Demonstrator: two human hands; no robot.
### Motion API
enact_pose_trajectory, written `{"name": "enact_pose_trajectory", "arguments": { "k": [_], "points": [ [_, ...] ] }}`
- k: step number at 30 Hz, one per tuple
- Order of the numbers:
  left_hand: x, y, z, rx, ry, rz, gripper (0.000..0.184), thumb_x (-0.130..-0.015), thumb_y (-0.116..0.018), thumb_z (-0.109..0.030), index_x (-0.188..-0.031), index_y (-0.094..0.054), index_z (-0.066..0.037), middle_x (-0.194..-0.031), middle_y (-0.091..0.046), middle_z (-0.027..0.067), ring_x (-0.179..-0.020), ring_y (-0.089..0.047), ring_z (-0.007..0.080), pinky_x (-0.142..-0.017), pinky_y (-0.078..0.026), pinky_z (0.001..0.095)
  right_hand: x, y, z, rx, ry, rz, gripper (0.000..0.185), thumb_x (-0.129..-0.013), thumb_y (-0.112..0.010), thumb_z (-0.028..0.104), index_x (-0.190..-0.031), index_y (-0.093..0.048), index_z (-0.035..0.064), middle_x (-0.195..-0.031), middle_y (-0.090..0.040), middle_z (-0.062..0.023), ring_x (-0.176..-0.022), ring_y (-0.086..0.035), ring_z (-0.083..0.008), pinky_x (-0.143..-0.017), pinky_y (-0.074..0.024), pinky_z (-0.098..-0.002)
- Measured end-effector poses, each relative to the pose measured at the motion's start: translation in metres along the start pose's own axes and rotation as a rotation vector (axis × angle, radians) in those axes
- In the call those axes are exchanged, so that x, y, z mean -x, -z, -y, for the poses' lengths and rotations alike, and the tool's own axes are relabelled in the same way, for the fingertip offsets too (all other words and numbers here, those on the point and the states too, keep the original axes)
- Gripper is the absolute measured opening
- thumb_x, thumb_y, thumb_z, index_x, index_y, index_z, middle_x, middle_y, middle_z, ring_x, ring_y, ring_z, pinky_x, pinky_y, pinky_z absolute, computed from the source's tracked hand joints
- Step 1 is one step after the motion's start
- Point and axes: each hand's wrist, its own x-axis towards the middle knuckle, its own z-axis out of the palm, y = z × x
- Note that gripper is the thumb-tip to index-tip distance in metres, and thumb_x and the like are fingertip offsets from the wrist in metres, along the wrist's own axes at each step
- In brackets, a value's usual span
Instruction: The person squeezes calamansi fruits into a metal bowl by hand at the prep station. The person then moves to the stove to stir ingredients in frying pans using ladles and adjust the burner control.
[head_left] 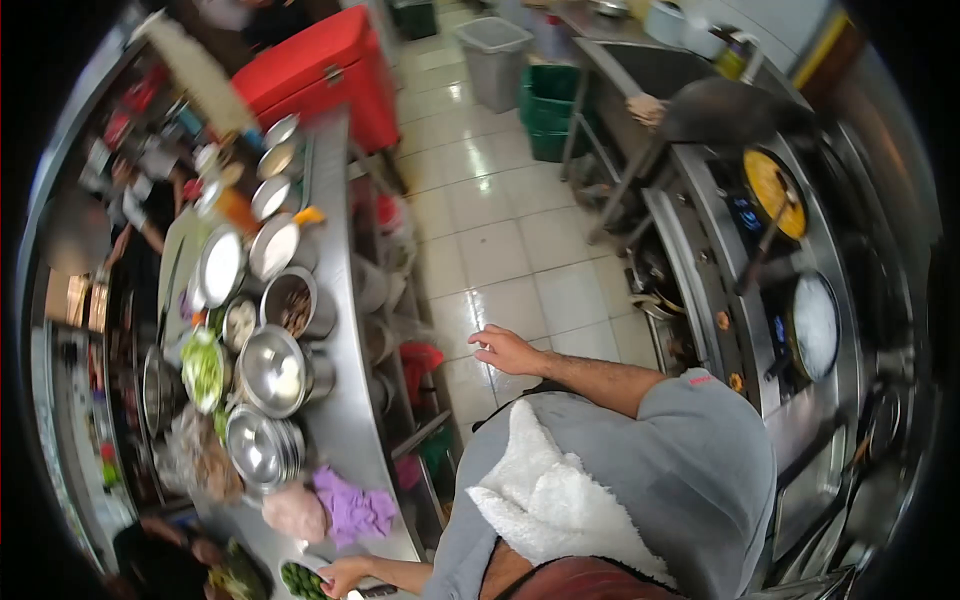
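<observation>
At the bottom left, my left hand [345, 576] is at the rim of a bowl of dark green pieces [300, 580], its fingers closed on the edge. A dark-handled utensil [378, 591] lies just beside that hand. My right hand [503, 351] hangs over the tiled floor in front of my body. It holds nothing, and its fingers are apart and slightly bent. A white towel [560, 490] is draped over my grey shirt. Near the left hand, a purple cloth [352, 508] and a pale pink bundle [296, 512] sit on the steel counter [350, 420].
Steel bowls [272, 372], a plate of chopped greens [203, 370] and several containers crowd the counter. Opposite, a stove [735, 240] carries a pan of yellow food [765, 180] and a pan of whitish contents [815, 325]. A red cooler [320, 80] and green bin [548, 110] stand farther off.
</observation>
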Motion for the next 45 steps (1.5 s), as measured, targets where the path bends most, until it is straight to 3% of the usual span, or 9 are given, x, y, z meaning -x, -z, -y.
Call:
{"name": "enact_pose_trajectory", "arguments": {
  "k": [6, 12, 16, 19, 21, 28, 30, 35, 45],
  "points": [
    [0.175, 0.020, -0.206, 0.752, -0.094, 0.796, 0.023, -0.088, -0.054, -0.010, -0.104, -0.045, 0.003, -0.093, -0.052, 0.0117, -0.077, -0.051, 0.0195, -0.072, -0.044, 0.0284, 0.007, 0.104, -0.025, 0.088, -0.026, -0.273, 0.029, -0.080, -0.059, 0.018, -0.106, -0.056, 0.0066, -0.092, -0.050, -0.0122, -0.081, -0.053, -0.0260, -0.073, -0.0447, -0.0361],
    [0.372, 0.032, -0.214, 0.786, -0.506, 1.916, 0.023, -0.084, -0.056, -0.016, -0.097, -0.050, 0.003, -0.087, -0.052, 0.0112, -0.079, -0.050, 0.0205, -0.071, -0.042, 0.0320, 0.065, 0.270, 0.038, 0.785, -0.081, -0.980, 0.031, -0.067, -0.065, 0.010, -0.098, -0.058, 0.0085, -0.094, -0.051, -0.0123, -0.087, -0.050, -0.0291, -0.070, -0.0408, -0.0402],
    [0.475, -0.045, -0.018, -0.067, -0.426, 2.674, 0.019, -0.080, -0.058, -0.016, -0.087, -0.053, 0.000, -0.074, -0.055, 0.0134, -0.054, -0.052, 0.0233, -0.052, -0.044, 0.0392, 0.131, 0.351, 0.045, 1.132, -0.724, -1.193, 0.051, -0.063, -0.073, 0.017, -0.110, -0.054, 0.0128, -0.108, -0.053, -0.0131, -0.097, -0.051, -0.0330, -0.079, -0.0432, -0.0432],
    [0.471, -0.034, -0.024, -0.577, -0.350, 2.930, 0.018, -0.076, -0.058, -0.013, -0.089, -0.056, -0.001, -0.079, -0.060, 0.0168, -0.056, -0.057, 0.0265, -0.052, -0.046, 0.0409, 0.173, 0.371, 0.000, 0.962, -0.993, -1.212, 0.079, -0.065, -0.075, 0.018, -0.132, -0.033, 0.0154, -0.129, -0.036, -0.0242, -0.112, -0.042, -0.0422, -0.092, -0.0370, -0.0459],
    [0.496, -0.048, -0.041, 0.190, -2.253, 2.374, 0.023, -0.070, -0.057, -0.013, -0.092, -0.058, -0.004, -0.084, -0.061, 0.0182, -0.072, -0.061, 0.0320, -0.061, -0.048, 0.0436, 0.194, 0.381, -0.039, 0.767, -1.055, -1.217, 0.089, -0.065, -0.076, 0.017, -0.137, -0.025, 0.0133, -0.134, -0.028, -0.0271, -0.116, -0.038, -0.0447, -0.097, -0.0340, -0.0444],
    [0.601, -0.111, -0.202, -0.050, -1.337, 2.582, 0.033, -0.080, -0.053, -0.035, -0.086, -0.063, -0.004, -0.093, -0.061, 0.0196, -0.092, -0.057, 0.0359, -0.080, -0.045, 0.0451, 0.173, 0.411, -0.066, 0.534, -1.398, -1.122, 0.082, -0.070, -0.062, 0.002, -0.139, -0.017, 0.0056, -0.122, -0.044, -0.0293, -0.109, -0.048, -0.0400, -0.090, -0.0414, -0.0438],
    [0.635, -0.123, -0.270, 0.179, -1.428, 2.488, 0.039, -0.082, -0.053, -0.038, -0.089, -0.061, 0.000, -0.092, -0.062, 0.0216, -0.091, -0.058, 0.0356, -0.081, -0.045, 0.0432, 0.181, 0.413, -0.086, 0.490, -1.345, -1.193, 0.073, -0.071, -0.052, -0.001, -0.138, -0.023, 0.0069, -0.116, -0.050, -0.0263, -0.107, -0.051, -0.0366, -0.091, -0.0405, -0.0420],
    [0.709, -0.137, -0.392, 0.678, -0.806, 2.601, 0.023, -0.081, -0.058, -0.025, -0.089, -0.060, -0.003, -0.081, -0.063, 0.0151, -0.076, -0.061, 0.0253, -0.069, -0.048, 0.0342, 0.196, 0.387, -0.094, 0.683, -0.985, -1.407, 0.070, -0.068, -0.048, -0.004, -0.135, -0.031, 0.0072, -0.105, -0.057, -0.0227, -0.099, -0.056, -0.0350, -0.088, -0.0419, -0.0403],
    [0.756, -0.101, -0.349, 0.156, -0.901, 3.031, 0.025, -0.080, -0.061, -0.021, -0.100, -0.055, -0.007, -0.073, -0.057, 0.0021, -0.051, -0.051, 0.0123, -0.039, -0.037, 0.0261, 0.156, 0.337, 0.014, 0.290, -1.145, -1.479, 0.067, -0.074, -0.056, 0.001, -0.136, -0.030, 0.0041, -0.084, -0.057, -0.0191, -0.078, -0.057, -0.0308, -0.073, -0.0447, -0.0381]
  ]
}}
